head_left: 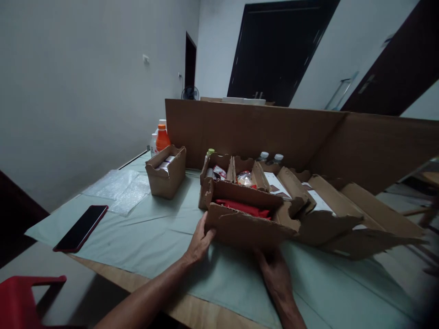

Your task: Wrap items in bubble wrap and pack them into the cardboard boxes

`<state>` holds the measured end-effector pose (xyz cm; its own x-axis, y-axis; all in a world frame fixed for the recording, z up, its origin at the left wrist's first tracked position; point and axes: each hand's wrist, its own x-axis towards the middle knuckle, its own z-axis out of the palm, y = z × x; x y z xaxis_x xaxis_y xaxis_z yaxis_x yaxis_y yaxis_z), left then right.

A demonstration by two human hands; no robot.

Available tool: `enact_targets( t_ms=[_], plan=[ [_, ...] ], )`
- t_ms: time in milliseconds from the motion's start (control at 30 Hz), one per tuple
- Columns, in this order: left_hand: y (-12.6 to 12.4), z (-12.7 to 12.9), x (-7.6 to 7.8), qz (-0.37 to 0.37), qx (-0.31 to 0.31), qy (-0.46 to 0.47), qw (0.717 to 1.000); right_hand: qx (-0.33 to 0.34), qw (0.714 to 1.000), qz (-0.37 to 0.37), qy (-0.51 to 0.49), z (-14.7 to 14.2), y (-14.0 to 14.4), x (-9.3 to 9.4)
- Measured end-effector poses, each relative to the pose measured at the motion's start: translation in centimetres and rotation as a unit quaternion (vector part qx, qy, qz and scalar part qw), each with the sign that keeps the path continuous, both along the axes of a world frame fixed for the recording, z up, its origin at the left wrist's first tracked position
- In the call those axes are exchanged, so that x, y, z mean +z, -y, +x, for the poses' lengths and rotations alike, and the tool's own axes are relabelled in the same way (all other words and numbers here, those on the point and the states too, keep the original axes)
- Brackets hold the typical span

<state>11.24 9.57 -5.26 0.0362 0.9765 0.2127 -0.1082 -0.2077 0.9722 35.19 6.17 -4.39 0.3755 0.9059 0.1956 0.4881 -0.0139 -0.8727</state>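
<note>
A cardboard box with a notched rim stands at the front of a row of similar boxes. Inside it lies a red packet. My left hand grips the box's left end, thumb on the front wall and the other fingers hidden along the side. Low at the front, my right hand reaches to the bottom edge of the same box. Its fingers are partly hidden beneath the cardboard and blurred. Behind are boxes with small packets and white cartons.
A separate cardboard box stands left, near bubble wrap and a black phone. Orange and white bottles are behind it. A tall cardboard panel borders the back of the green-clothed table. A red stool stands lower left.
</note>
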Motion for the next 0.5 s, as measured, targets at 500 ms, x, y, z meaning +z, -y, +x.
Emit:
enact_targets(
  t_ms=[500],
  plan=[
    [4.3, -4.9, -0.2, 0.027, -0.039, -0.222, 0.974, 0.009, 0.988, -0.012, 0.155, 2.5, -0.8, -2.6]
  ],
)
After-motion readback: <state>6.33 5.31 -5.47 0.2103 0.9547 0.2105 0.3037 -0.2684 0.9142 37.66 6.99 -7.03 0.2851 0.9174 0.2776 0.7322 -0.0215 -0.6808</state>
